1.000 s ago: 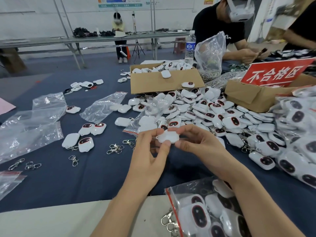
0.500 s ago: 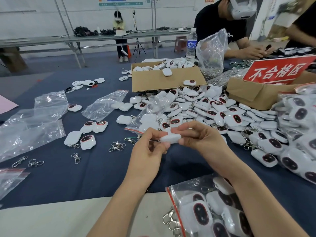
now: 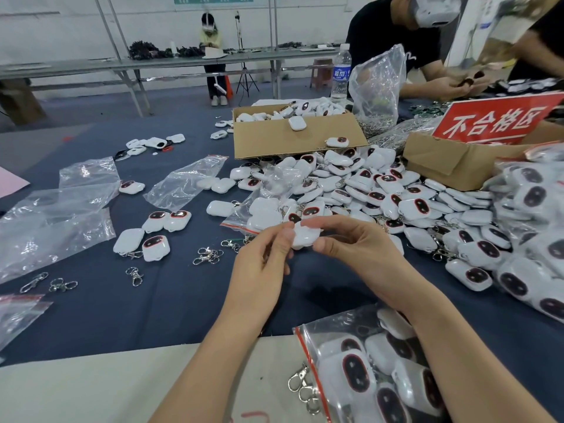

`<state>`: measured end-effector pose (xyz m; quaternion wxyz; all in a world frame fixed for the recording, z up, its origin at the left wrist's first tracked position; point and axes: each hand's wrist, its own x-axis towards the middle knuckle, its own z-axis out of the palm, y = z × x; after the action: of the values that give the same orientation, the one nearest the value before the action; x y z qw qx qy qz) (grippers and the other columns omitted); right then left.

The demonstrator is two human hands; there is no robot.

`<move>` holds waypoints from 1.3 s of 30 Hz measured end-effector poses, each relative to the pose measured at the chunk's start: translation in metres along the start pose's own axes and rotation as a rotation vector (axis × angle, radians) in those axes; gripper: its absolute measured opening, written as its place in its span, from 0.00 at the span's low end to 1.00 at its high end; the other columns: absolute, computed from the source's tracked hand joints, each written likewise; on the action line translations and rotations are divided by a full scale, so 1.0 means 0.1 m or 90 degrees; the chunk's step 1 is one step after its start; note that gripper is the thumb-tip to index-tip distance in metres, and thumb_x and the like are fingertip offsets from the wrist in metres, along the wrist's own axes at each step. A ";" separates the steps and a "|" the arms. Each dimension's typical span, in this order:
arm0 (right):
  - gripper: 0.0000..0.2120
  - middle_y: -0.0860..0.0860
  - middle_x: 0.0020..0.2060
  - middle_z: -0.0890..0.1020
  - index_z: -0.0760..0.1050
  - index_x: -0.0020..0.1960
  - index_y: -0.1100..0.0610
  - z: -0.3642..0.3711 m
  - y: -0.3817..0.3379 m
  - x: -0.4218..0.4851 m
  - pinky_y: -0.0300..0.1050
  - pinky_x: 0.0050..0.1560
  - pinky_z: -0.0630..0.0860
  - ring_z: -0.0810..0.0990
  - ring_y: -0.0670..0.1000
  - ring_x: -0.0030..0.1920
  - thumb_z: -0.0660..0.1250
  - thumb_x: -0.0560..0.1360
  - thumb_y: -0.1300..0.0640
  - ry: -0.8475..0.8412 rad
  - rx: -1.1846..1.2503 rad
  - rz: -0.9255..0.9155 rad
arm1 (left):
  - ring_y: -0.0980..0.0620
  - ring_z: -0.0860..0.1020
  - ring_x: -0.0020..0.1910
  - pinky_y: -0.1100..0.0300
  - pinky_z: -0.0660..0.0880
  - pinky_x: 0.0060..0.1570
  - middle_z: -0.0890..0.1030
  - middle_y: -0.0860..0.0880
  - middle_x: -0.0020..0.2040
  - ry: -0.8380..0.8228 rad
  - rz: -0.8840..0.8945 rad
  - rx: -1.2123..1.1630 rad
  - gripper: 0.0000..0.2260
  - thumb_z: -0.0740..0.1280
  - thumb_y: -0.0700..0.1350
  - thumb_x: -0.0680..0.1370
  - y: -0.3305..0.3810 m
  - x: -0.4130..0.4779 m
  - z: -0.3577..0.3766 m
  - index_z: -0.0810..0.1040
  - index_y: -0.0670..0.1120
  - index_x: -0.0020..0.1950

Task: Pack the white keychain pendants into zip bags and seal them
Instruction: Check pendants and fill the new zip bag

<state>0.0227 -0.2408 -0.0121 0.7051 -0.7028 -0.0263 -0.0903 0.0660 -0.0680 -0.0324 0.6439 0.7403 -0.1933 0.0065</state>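
Both hands have turned the white rounded plastic keychain pendant (image 3: 305, 237) slightly between their fingertips; the left hand (image 3: 262, 264) and right hand (image 3: 361, 251) pinch it above the dark blue table (image 3: 152, 300). One clear red-striped zip bag (image 3: 366, 377) at the near edge is filled but looks unsealed, a clasp protruding. The loose pendant heap (image 3: 381, 190) and empty clear bags (image 3: 186, 184) remain, so most of the work is judged outstanding.

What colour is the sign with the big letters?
The sign is red with white characters; the head view shows it clearly.

Pendant heap (image 3: 381, 190) right; cloth (image 3: 171, 300) likely free
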 end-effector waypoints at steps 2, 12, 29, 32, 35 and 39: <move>0.10 0.48 0.48 0.88 0.84 0.52 0.53 0.01 -0.01 0.01 0.32 0.50 0.78 0.86 0.45 0.49 0.75 0.70 0.60 0.014 -0.005 0.003 | 0.60 0.74 0.31 0.68 0.72 0.36 0.79 0.60 0.34 -0.018 -0.002 -0.010 0.09 0.63 0.52 0.82 0.02 0.00 0.00 0.82 0.54 0.58; 0.08 0.49 0.28 0.76 0.80 0.42 0.56 -0.03 0.00 0.04 0.31 0.30 0.68 0.71 0.41 0.27 0.70 0.74 0.51 0.069 -0.105 0.023 | 0.57 0.76 0.33 0.59 0.75 0.39 0.80 0.52 0.36 -0.050 0.000 0.064 0.09 0.64 0.46 0.83 0.00 -0.02 0.01 0.80 0.49 0.45; 0.15 0.34 0.52 0.84 0.85 0.55 0.46 -0.17 -0.27 -0.19 0.44 0.56 0.73 0.83 0.40 0.45 0.71 0.74 0.39 -0.312 -0.371 0.205 | 0.50 0.78 0.28 0.61 0.75 0.27 0.82 0.44 0.33 -0.074 -0.300 0.023 0.09 0.65 0.44 0.82 0.52 -1.14 -0.71 0.86 0.48 0.52; 0.11 0.35 0.49 0.85 0.84 0.53 0.40 -0.09 -0.32 -0.22 0.43 0.60 0.75 0.83 0.38 0.49 0.74 0.72 0.42 -0.335 -0.404 0.223 | 0.44 0.77 0.33 0.58 0.74 0.30 0.79 0.41 0.36 -0.170 -0.351 -0.056 0.15 0.61 0.41 0.84 0.60 -1.23 -0.62 0.87 0.50 0.49; 0.10 0.35 0.48 0.86 0.84 0.54 0.41 -0.04 -0.33 -0.28 0.41 0.61 0.74 0.83 0.37 0.50 0.75 0.73 0.46 -0.335 -0.383 0.236 | 0.43 0.75 0.34 0.59 0.74 0.28 0.77 0.40 0.37 -0.199 -0.371 -0.125 0.14 0.60 0.37 0.84 0.63 -1.21 -0.47 0.87 0.43 0.52; 0.09 0.40 0.46 0.87 0.84 0.56 0.44 -0.03 -0.33 -0.32 0.40 0.58 0.76 0.84 0.39 0.48 0.74 0.75 0.50 -0.338 -0.341 0.243 | 0.47 0.77 0.32 0.58 0.77 0.29 0.81 0.41 0.36 -0.119 -0.368 -0.188 0.08 0.65 0.34 0.81 0.52 -1.14 -0.26 0.79 0.38 0.59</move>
<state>-0.0147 -0.2405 0.0148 0.4705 -0.8523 -0.0523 0.2225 -0.0483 -0.0167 -0.0075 0.6986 0.6608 -0.0328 -0.2723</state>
